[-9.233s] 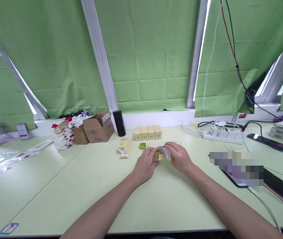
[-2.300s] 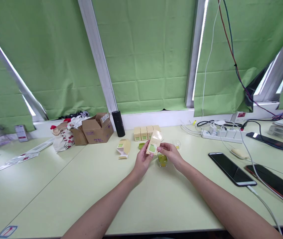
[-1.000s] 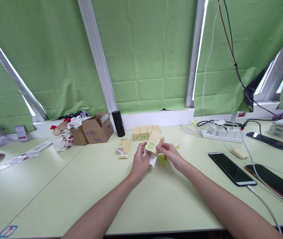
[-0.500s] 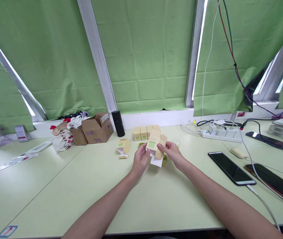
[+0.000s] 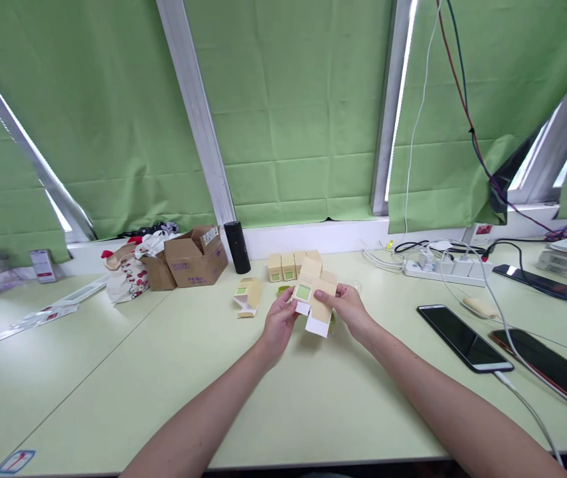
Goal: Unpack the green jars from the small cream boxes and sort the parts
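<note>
Both my hands hold a small beige carton (image 5: 312, 299) with a green square label, just above the pale green table (image 5: 114, 372). Its flaps hang open and white inside faces show. My left hand (image 5: 279, 322) pinches its left side; my right hand (image 5: 349, 309) grips its right side. A small green jar (image 5: 331, 323) stands on the table behind the carton, mostly hidden. A green lid (image 5: 283, 290) lies beyond my left hand. A row of closed beige cartons (image 5: 288, 265) stands further back, and one opened flat carton (image 5: 247, 296) lies to the left.
A black cylinder (image 5: 238, 247) and open brown boxes (image 5: 194, 255) stand at the back left. A white power strip (image 5: 450, 267) with cables lies at the back right. Two phones (image 5: 465, 337) and a dark device (image 5: 552, 372) lie to the right.
The flat carton in my hands has been spread into a box shape with flaps hanging open. It dropped slightly and now covers the green jar.
</note>
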{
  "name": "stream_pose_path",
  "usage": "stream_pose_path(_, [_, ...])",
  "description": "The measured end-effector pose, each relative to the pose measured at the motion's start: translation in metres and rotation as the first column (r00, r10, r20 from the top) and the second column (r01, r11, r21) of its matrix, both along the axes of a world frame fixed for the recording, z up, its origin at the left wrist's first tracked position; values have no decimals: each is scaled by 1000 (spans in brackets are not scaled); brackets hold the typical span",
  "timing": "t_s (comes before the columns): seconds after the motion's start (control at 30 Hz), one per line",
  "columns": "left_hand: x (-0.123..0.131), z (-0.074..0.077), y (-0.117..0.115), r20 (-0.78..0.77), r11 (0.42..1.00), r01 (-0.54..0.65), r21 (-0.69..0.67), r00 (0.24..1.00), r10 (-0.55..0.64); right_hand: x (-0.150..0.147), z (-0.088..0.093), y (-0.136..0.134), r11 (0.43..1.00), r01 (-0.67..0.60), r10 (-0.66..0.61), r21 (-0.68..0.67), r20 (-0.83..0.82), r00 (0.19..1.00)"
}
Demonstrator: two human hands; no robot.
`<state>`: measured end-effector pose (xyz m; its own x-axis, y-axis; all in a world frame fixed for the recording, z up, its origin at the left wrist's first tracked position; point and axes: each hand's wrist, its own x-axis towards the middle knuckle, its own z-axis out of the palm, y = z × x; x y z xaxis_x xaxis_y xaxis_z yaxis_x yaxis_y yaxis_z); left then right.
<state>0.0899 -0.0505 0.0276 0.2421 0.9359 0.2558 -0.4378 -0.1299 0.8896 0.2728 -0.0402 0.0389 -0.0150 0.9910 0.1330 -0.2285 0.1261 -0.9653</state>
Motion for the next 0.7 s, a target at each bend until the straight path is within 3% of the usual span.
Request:
stream_pose_path(0.17, [-1,1,0,-9,1000,-5,-7,1000,5,-2,1,-2,1000,22,-22,6,7,1000])
stream_pose_path(0.37, [-2,8,-1,-144,995,-89,55,985,96,-5,1,-5,1000,16,-17,8,34,999])
stream_pose_path(0.7, [-6,14,0,-184,967,-206,150,955,232,-3,3,-8,983,-68,55,171,80,995])
